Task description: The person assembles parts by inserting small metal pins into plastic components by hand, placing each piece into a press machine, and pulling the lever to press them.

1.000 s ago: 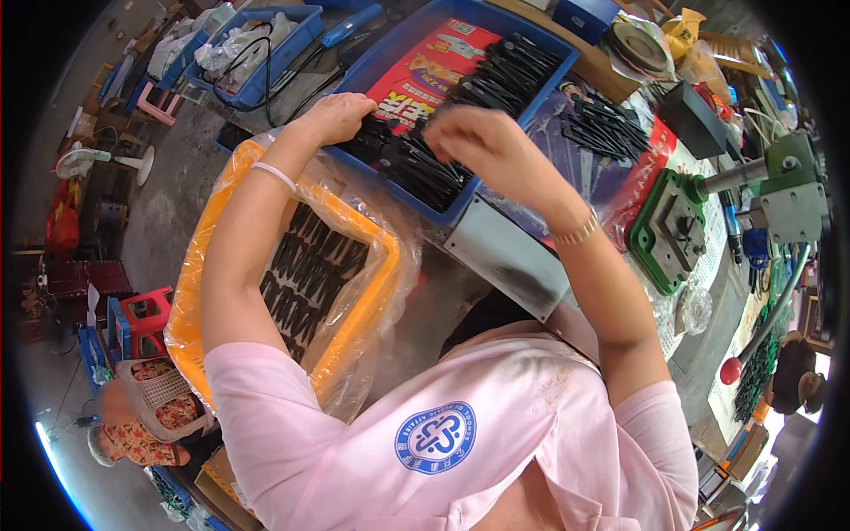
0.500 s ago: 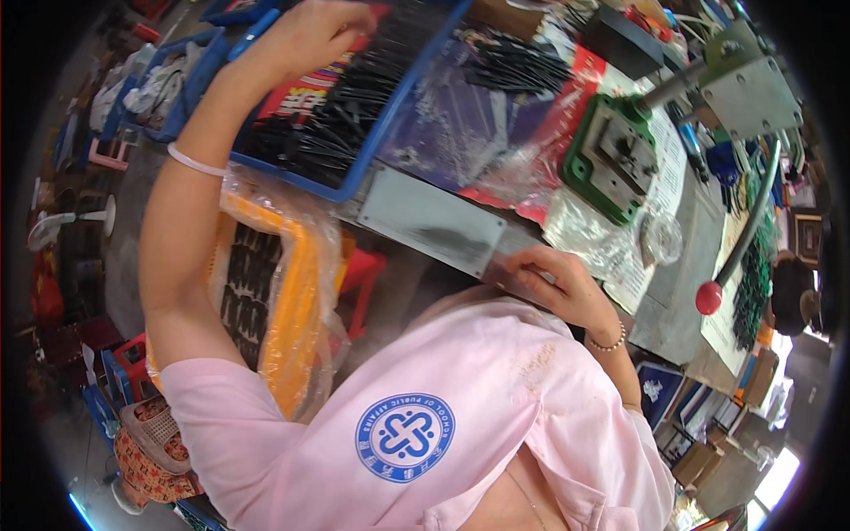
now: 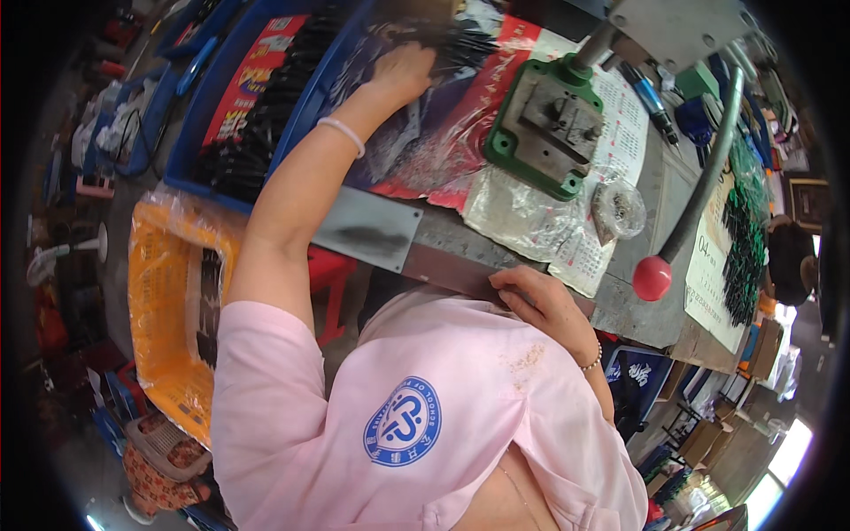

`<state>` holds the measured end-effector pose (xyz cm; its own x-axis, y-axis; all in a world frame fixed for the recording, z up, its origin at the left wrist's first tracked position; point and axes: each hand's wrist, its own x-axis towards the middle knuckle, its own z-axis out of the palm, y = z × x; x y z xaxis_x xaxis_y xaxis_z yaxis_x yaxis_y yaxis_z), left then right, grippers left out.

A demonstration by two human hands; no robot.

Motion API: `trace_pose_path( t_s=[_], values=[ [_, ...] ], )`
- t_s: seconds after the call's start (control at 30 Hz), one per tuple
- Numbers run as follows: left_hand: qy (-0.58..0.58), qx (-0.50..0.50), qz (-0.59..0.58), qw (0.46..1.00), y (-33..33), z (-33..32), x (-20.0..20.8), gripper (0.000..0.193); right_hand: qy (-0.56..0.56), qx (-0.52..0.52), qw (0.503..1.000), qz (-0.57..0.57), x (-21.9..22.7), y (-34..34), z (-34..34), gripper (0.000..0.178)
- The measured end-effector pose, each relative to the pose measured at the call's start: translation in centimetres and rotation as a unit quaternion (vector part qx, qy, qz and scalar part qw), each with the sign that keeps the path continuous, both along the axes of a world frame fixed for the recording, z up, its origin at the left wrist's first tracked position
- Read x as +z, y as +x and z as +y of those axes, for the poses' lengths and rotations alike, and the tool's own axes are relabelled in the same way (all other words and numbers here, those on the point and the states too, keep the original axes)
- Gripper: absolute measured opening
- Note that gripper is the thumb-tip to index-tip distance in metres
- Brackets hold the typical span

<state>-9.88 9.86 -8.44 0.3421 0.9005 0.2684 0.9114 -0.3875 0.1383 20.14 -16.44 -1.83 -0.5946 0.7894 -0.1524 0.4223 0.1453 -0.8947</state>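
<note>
Now gone right with the left hand (image 3: 403, 73) from the blue tray (image 3: 314, 97) to the far black strips (image 3: 469, 46) on the worktop (image 3: 452, 234), so maybe picking there, cannot tell if pinching, with the right hand (image 3: 551, 303) loosely spread near.

Left hand (image 3: 404, 73) far forward, right hand (image 3: 553, 305) loosely curled.

This was a workshop: a green-based lever press (image 3: 562, 133) stood back from the front edge of a grey workbench (image 3: 452, 237), a blue bin (image 3: 308, 99) of slim black parts (image 3: 266, 124) sat near that edge, and a plastic-lined yellow crate (image 3: 162, 296) stood just before it.
</note>
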Motion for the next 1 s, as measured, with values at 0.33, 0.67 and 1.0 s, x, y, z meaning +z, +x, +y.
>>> trace_pose_path(
  t_s=[0.33, 0.67, 1.0],
  values=[
    [0.021, 0.003, 0.043, 0.999, -0.2, 0.9, -0.3, 0.022, -0.054, -0.106, 0.993, 0.01, -1.4, 2.7, 0.8, 0.023],
    [0.104, 0.031, -0.22, 0.969, 3.1, -0.7, -0.3, 0.012, -0.206, -0.104, 0.971, 0.056, 0.4, 1.7, 0.3, 0.018],
    [0.103, -0.002, -0.505, 0.857, 7.0, -11.5, 5.1, 0.014, -0.173, -0.092, 0.981, 0.008, 1.9, 0.4, 3.1, 0.016]
  ],
)
